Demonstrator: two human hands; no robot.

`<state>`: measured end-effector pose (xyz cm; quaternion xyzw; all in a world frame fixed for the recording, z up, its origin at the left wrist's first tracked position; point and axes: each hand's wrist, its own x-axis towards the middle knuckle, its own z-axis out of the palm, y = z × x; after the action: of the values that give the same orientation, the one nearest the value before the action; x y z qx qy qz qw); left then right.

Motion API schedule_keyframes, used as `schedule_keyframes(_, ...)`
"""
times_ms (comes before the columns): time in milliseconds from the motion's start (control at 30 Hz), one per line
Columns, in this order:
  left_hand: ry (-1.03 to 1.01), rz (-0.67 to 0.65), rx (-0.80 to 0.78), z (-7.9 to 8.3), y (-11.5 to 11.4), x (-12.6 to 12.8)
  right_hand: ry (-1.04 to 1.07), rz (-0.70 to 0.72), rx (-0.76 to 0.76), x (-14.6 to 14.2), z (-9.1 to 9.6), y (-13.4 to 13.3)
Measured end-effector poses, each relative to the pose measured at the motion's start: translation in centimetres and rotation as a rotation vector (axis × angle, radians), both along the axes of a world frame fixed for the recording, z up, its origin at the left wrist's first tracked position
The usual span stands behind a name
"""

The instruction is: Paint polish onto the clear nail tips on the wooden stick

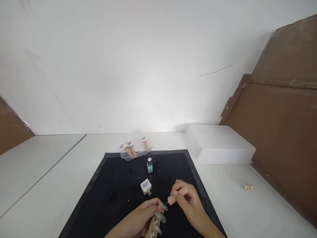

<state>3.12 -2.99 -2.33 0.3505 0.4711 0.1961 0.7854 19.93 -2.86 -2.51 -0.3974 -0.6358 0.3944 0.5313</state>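
Observation:
My left hand [146,213] holds a light wooden strip [151,227] at the bottom of the view. Several clear, glossy, nail-like tips [160,217] stick out from metal mounts along it. Between the fingers of my right hand [190,203] is a nail polish brush, held by its pink cap [171,200]; its dark brush end points at the topmost clear tip. Whether the bristles touch it, I cannot tell. An uncapped square polish bottle [145,185] with a white, purple-marked label lies tilted just beyond my left hand. Farther back stands a small teal bottle [150,167] with a white-topped cap.
A black mat [111,188] lies under the work. Behind it, a clear plastic tray [127,158] holds several pink-capped bottles. At the back right sits a white box [220,142]. Small cream-coloured pieces [247,187] lie near the cardboard wall [282,132] on the right.

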Motion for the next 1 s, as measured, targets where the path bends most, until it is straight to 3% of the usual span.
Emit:
schedule_keyframes(167,-0.001,0.016,-0.012,-0.33,0.10,0.11,-0.104,0.020,0.019,0.04,0.22,-0.07)
schedule_keyframes(800,0.016,-0.034,0.021,0.09,0.03,0.03,-0.061,-0.007,0.018,0.07,0.25,-0.18)
schedule_keyframes(1000,0.015,0.021,-0.009,0.03,-0.01,0.13,-0.133,0.012,0.044,0.17,0.51,-0.11)
